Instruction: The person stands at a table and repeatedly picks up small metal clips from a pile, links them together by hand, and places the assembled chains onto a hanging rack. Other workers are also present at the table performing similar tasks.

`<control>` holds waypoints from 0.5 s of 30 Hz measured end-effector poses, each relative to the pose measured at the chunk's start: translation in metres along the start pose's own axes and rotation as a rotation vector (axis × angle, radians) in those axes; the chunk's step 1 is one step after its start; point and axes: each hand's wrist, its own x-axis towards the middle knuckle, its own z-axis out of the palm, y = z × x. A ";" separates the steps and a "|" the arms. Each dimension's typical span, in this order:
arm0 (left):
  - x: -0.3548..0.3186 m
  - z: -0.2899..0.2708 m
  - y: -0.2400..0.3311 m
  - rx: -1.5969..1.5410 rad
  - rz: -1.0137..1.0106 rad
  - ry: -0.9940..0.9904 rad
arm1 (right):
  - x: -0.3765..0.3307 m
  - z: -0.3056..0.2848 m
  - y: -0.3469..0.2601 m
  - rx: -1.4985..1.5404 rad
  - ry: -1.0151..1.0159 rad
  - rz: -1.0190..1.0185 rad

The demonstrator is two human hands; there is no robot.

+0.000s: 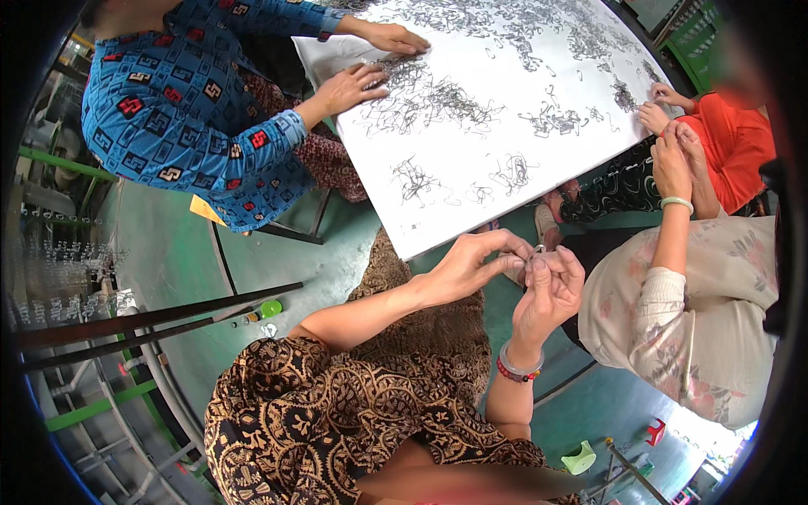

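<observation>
In front of my chest, just off the near edge of the white-topped table (461,220), my two hands meet fingertip to fingertip. My left hand (473,263) pinches with thumb and forefinger. My right hand (547,296), with a pale bangle and a red bead bracelet at the wrist, is closed in a pinch against it. Something small and pale shows between the fingertips, too small to name. Nearest to my hands on the table are loose little heaps of dark, thin, bent wire-like pieces (513,172).
Across the table's left corner, a person in a blue patterned top (181,126) spreads both hands over a larger heap (438,105). To the right sit people in a red top (741,143) and a pale floral top (673,337). Dark bars (160,316) stand at left.
</observation>
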 end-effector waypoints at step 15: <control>0.113 -0.138 -0.098 1.385 0.146 -0.029 | -0.011 -0.004 -0.009 0.041 0.034 0.026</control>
